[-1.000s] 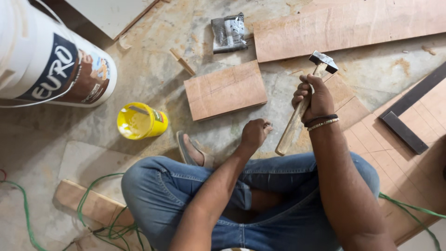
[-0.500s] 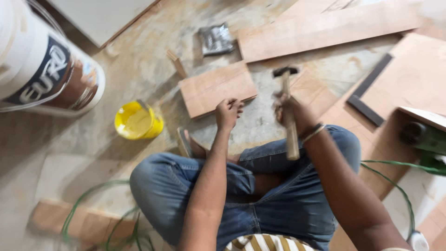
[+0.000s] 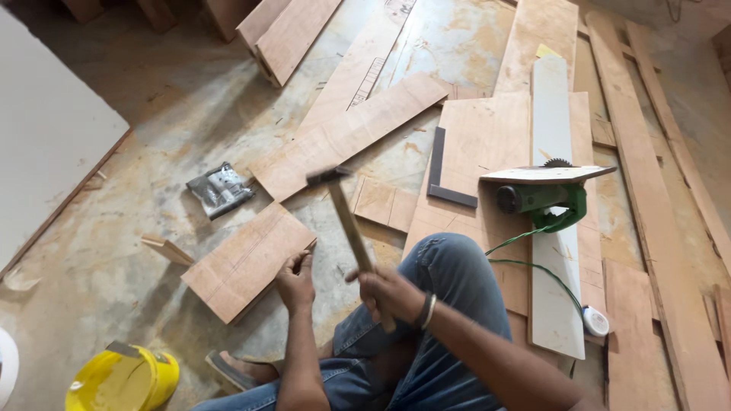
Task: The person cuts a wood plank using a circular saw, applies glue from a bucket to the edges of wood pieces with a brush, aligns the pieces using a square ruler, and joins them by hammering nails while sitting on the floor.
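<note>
Head view looks down on a person in blue jeans sitting on a stained concrete floor (image 3: pixel 114 251). The right hand (image 3: pixel 390 293) is closed in a fist around the wooden handle of a hammer (image 3: pixel 349 224), whose dark head is raised toward 11 o'clock from the hand, above the floor and clear of the wood. The left hand (image 3: pixel 295 281) has its fingers curled and pressed together at the near corner of a small rectangular board (image 3: pixel 247 260); whether it pinches anything there cannot be told. That board lies flat on the floor at 10 o'clock from the left hand.

At 10 o'clock from the board lies a small clear bag of metal parts (image 3: pixel 220 188). A short wood offcut (image 3: pixel 166 249) sits just left of the board. A yellow bucket (image 3: pixel 126 379) stands at 7 o'clock, near a sandal (image 3: pixel 237 369). At 2 o'clock from the right hand, a green circular saw (image 3: pixel 544 194) rests on a pale plank (image 3: pixel 554 304), its green cord trailing down toward a tape measure (image 3: pixel 595 321). A dark steel square (image 3: pixel 444 176) lies on a plywood sheet (image 3: pixel 480 137) just left of the saw.
</note>
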